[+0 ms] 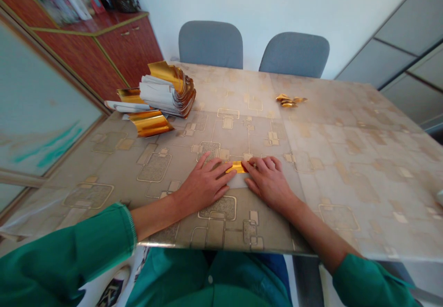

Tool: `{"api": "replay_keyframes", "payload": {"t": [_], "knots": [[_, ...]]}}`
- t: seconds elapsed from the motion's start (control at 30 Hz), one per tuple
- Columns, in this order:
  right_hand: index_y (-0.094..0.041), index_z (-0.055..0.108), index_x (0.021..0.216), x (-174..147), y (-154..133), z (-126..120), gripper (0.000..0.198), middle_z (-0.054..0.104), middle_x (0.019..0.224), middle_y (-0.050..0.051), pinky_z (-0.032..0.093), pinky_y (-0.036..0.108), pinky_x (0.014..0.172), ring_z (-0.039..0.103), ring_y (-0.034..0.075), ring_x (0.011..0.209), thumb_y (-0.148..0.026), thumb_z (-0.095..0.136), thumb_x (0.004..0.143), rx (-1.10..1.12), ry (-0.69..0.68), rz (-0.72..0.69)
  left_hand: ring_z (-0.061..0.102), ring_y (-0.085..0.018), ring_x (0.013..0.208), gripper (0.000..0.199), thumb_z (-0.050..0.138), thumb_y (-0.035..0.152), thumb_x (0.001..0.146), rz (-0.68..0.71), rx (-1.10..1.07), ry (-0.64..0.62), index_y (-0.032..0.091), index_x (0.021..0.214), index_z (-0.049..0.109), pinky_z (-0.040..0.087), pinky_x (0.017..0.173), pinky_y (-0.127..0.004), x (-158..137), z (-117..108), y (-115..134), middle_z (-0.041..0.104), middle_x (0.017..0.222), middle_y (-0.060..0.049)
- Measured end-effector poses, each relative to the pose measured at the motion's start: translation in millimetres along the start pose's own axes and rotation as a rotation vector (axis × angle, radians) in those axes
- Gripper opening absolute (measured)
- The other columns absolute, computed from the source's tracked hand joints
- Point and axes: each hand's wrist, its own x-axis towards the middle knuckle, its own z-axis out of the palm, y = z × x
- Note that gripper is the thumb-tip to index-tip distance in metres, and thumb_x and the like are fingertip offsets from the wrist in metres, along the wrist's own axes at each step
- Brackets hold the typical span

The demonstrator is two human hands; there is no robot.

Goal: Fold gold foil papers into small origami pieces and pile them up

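Note:
A small sheet of gold foil paper (237,167), partly folded with a pale strip along its near side, lies on the table in front of me. On its left end press the fingers of my left hand (204,180), the index finger raised and apart from the rest. My right hand (270,181) pinches the right end, thumb below and fingers curled above. My fingers hide both ends of the paper. At the back left sits a thick stack of gold foil paper (161,94) with white backs showing, some sheets curling. Several folded gold pieces (289,100) lie together at the back right.
The table (332,159) has a patterned, glossy cover; its near edge is against my body. Two grey chairs (211,44) stand at the far side by the wall. A reddish wooden cabinet (128,48) with items on top is at the left, beside a glass panel (41,113).

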Motion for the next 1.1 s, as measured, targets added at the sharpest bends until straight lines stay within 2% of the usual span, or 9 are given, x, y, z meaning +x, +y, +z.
{"api": "replay_keyframes", "payload": {"t": [1.1], "knots": [[-0.018,0.055,0.132,-2.4,5.5,-0.3,0.041,0.059,0.122,0.01,0.029,0.044,0.1,0.045,0.027,0.108,-0.04,0.049,0.097,0.023,0.009,0.012,0.051,-0.029,0.118,0.04,0.057,0.028,0.092,-0.031,-0.101,0.021,0.023,0.132,0.057,0.022,0.113,-0.062,1.1,-2.6,-1.8,0.061,0.134,-0.006]]}}
